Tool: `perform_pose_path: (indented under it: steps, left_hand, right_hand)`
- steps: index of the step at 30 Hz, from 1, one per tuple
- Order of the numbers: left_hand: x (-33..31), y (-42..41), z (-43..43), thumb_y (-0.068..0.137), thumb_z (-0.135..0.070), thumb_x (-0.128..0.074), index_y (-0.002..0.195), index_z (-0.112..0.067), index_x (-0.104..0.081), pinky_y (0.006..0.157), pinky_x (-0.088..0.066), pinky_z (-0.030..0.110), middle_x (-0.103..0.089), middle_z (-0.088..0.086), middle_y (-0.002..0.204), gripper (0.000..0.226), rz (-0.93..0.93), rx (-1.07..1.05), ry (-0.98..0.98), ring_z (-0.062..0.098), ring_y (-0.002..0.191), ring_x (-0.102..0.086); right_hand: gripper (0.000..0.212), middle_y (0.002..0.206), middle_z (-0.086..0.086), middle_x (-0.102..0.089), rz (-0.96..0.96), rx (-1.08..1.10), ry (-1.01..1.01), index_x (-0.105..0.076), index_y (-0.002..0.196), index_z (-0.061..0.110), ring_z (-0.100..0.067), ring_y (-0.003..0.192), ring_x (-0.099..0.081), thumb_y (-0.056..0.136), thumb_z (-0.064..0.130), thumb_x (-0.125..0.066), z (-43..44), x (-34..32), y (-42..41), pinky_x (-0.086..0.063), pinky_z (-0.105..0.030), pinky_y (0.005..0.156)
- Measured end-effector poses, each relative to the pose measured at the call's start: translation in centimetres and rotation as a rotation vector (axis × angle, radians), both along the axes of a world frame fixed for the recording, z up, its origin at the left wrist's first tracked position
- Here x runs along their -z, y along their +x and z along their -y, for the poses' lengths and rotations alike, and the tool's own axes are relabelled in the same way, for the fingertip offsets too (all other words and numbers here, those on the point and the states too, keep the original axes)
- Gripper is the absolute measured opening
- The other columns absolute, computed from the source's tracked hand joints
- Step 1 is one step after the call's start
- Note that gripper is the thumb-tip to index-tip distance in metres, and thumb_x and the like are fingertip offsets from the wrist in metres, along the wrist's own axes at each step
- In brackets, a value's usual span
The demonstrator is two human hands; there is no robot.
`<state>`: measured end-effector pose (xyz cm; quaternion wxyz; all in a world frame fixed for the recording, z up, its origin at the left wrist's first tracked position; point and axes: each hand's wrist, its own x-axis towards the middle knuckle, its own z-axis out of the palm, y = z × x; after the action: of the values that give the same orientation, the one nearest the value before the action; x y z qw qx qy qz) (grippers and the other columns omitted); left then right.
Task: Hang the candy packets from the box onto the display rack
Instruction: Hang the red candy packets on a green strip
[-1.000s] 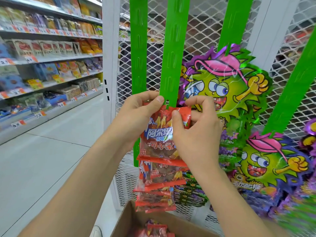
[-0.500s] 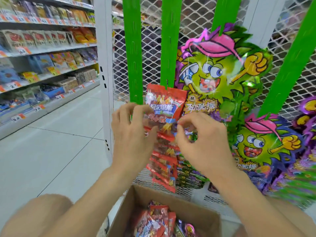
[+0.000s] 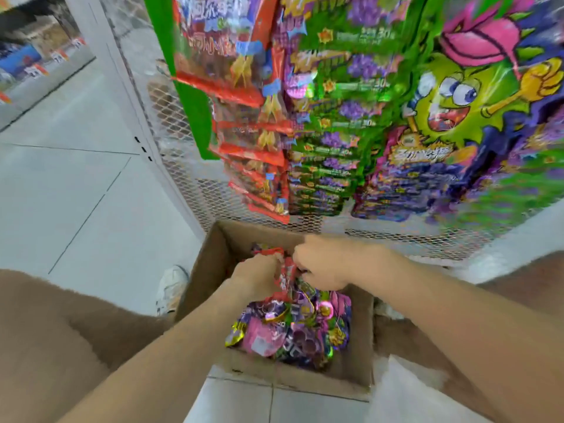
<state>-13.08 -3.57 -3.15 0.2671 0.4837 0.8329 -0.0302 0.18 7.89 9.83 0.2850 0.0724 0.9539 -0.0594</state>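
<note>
Cardboard box [image 3: 210, 270] on the floor below the display rack [image 3: 213, 196], holding a heap of purple and pink candy packets [image 3: 293, 331]. Both arms reach into it, left hand [image 3: 254, 276] and right hand [image 3: 323, 267] side by side, fingers curled around one red packet [image 3: 285, 276]. It stands on edge above the heap, long axis pointing away from the person.

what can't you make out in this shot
Head view only:
- How many red candy packets the left hand grips: its knuckles cover them.
- Whether the right hand pinches one: fingers curl out of sight.
- Tops of the green strip: cut by top edge.
- Print on hung packets: motion blur.
</note>
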Motion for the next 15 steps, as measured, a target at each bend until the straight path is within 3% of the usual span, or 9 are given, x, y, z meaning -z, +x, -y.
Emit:
perform_pose_path:
  steps: [3, 6, 8, 13, 15]
  left_hand:
    - [8.1, -0.3, -0.2, 0.09, -0.05, -0.066, 0.155, -0.019, -0.038, 0.102, -0.053, 0.046, -0.057, 0.009, 0.143, 0.077, 0.014, -0.043, -0.006, 0.036, 0.13, -0.06]
    - [12.6, -1.2, -0.1, 0.092, -0.019, -0.068, 0.159, -0.014, -0.028, 0.104, -0.049, 0.054, -0.033, 0.012, 0.163, 0.078, -0.052, -0.083, -0.017, 0.041, 0.141, -0.047]
    - [12.7, -1.6, 0.2, 0.096, -0.014, -0.065, 0.163, -0.012, -0.021, 0.105, -0.05, 0.052, -0.026, 0.013, 0.169, 0.08, -0.06, -0.101, -0.004, 0.04, 0.14, -0.05]
    - [14.2, -2.1, 0.6, 0.098, -0.019, -0.068, 0.16, -0.016, -0.025, 0.105, -0.045, 0.048, -0.054, 0.006, 0.149, 0.075, -0.288, -0.005, -0.044, 0.031, 0.14, -0.05]
    - [13.9, -1.9, 0.8, 0.098, -0.021, -0.067, 0.152, -0.02, -0.037, 0.105, -0.041, 0.048, -0.062, 0.004, 0.14, 0.062, -0.32, 0.054, -0.099, 0.03, 0.135, -0.052]
  right_hand:
    - [0.017, 0.086, -0.004, -0.041, 0.026, 0.001, 0.048, -0.044, 0.088, 0.013, -0.021, 0.063, -0.047, 0.103, 0.016, -0.05, -1.0, 1.8, -0.1, -0.04, -0.035, 0.05]
    - [0.021, 0.084, -0.003, -0.041, 0.06, 0.019, 0.06, -0.042, 0.084, 0.015, -0.018, 0.06, -0.046, 0.103, 0.014, -0.051, -2.3, 2.7, -0.4, -0.033, -0.03, 0.046]
    - [0.013, 0.084, -0.003, -0.043, 0.076, 0.03, 0.074, -0.047, 0.091, 0.014, -0.017, 0.06, -0.047, 0.102, 0.014, -0.053, -3.0, 3.5, -0.5, -0.033, -0.029, 0.046]
    - [0.008, 0.082, -0.002, -0.044, 0.101, 0.026, 0.057, -0.048, 0.097, 0.015, -0.018, 0.063, -0.05, 0.103, 0.016, -0.053, -3.2, 4.5, -1.0, -0.035, -0.03, 0.047]
    - [0.008, 0.083, -0.002, -0.045, 0.099, 0.016, 0.063, -0.048, 0.096, 0.016, -0.018, 0.064, -0.051, 0.103, 0.014, -0.051, -2.8, 4.6, -1.0, -0.037, -0.03, 0.047]
